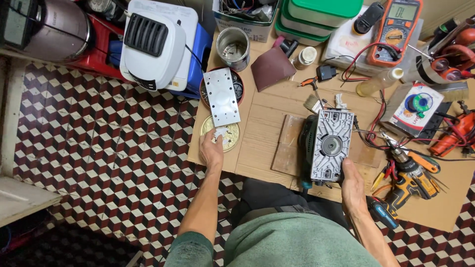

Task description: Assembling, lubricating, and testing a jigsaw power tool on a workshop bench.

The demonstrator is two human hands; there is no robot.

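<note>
Sander (329, 146) base-up, steadied by R hand (352, 190); L hand (212, 148) fingers pinch small white part over brass lid (220, 133).

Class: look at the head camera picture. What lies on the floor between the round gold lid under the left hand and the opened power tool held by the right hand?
In the head view, only bare cardboard sheet and the edge of a brown board lie between the gold lid at the left hand and the opened power tool at the right hand.

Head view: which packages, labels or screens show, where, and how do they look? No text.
Multimeter: top right, orange body, grey screen, round dial.
Solder pack: right of the sander, white card, green spool.
Green-lidded tubs: stacked at top centre, pale bodies.
Small jar: below the tubs, cream lid, label unclear.
</note>
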